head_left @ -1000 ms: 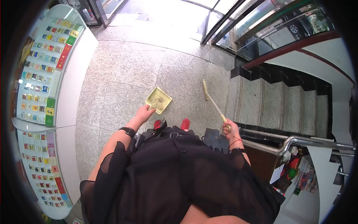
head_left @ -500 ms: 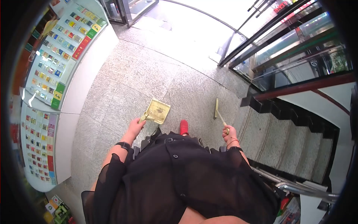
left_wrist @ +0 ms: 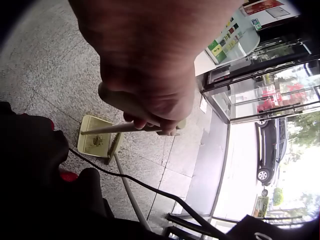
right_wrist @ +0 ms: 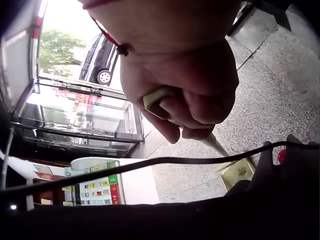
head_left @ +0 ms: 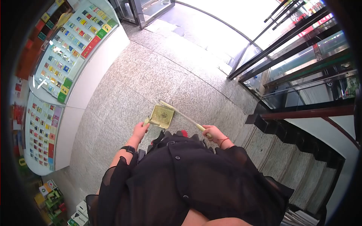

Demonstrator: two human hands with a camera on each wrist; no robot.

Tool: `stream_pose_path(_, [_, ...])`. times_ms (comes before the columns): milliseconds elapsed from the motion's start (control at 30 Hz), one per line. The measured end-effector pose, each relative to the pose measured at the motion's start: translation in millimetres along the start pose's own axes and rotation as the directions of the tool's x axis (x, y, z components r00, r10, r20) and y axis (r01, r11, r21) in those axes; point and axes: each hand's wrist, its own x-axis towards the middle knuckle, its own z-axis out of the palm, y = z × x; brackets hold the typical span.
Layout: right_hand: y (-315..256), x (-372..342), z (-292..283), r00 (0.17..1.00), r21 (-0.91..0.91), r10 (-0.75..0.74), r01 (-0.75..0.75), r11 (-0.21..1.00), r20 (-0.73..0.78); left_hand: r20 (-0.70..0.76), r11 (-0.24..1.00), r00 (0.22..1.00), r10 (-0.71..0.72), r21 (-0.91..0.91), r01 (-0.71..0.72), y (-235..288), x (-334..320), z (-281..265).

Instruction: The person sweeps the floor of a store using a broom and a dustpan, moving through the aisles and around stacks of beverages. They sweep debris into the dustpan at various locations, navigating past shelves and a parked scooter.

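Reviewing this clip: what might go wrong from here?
1. Spilled debris: dark debris lies loose in the yellow dustpan, held only by its handle in the left grip, so a tilt could tip it out.
2. Scattering: the broom head is right by the pan's edge; a careless stroke from the right grip may flick debris away.
3. Tripping: stairs lie to the person's right, so a sideways step might catch.
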Motion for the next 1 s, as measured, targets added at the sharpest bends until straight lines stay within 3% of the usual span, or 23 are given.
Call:
stream_pose_path(267, [-72.5,-13.4,-32.1,0.998,-0.080,-0.024,0.020,0.997,-0.049,-0.116,0.993,0.992,-0.046,-0.110,0.033,-1.1,-12.9,11.1])
stream_pose_path(500, [-113.3,43.6,-41.7,0.986,-0.145,-0.094,0.073,0.987,-0.141,-0.244,0.981,0.964,-0.101,-0.187,0.056,-13.9,-34.2,-0.1])
stream_pose_path(600, [-120.4,77.8,-25.0,0.963,-0.029,-0.153,0.150,0.988,-0.222,-0.300,0.974,0.945,-0.128,-0.218,0.063,-19.7,-46.2,-1.4])
stream_pose_path(733, [-117.8,106.9,8.1,0.972,0.047,-0.091,0.103,0.994,-0.215,-0.324,0.966,0.933,-0.156,-0.249,0.075,-33.0,-58.4,-9.1])
stream_pose_path(833, [-101.5,111.6,44.7,0.987,-0.009,0.015,-0.017,1.000,-0.162,-0.349,0.962,0.916,-0.196,-0.251,0.110,-48.2,-64.5,-23.1])
stream_pose_path(900, [-89.3,101.5,75.1,0.999,-0.272,0.019,-0.032,0.962,-0.049,-0.341,0.956,0.924,-0.175,-0.284,0.076,-57.8,-67.1,-34.6])
stream_pose_path(1000, [-76.9,87.9,117.3,0.998,-0.399,0.059,-0.052,0.916,0.007,-0.324,0.948,0.924,-0.202,-0.303,0.101,-68.8,-71.5,-51.7])
